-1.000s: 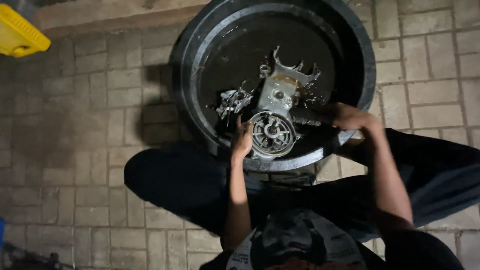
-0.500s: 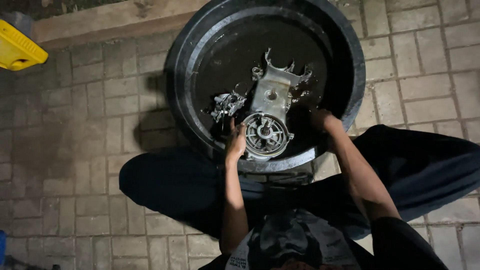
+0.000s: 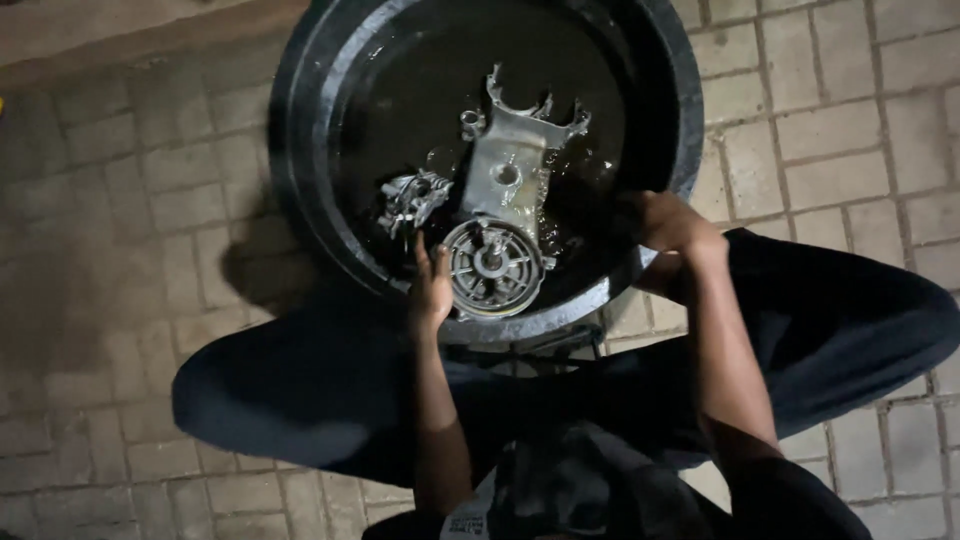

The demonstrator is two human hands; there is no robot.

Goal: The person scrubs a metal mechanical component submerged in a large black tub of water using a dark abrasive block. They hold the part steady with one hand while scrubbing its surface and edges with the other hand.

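In black round basin (image 3: 330,120); ribbed metal casing (image 3: 500,215)

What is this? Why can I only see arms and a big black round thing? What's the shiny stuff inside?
The camera sits on a person's head and looks down, so you see their own arms and knees. They crouch on a brick floor over a big black round tub with dark, wet liquid in it. In the tub lies a grey metal machine part with a round, wheel-like end, and beside it a smaller shiny metal piece. The left hand rests against the round end. The right hand is at the tub's edge; whether it holds anything is too dark to tell.
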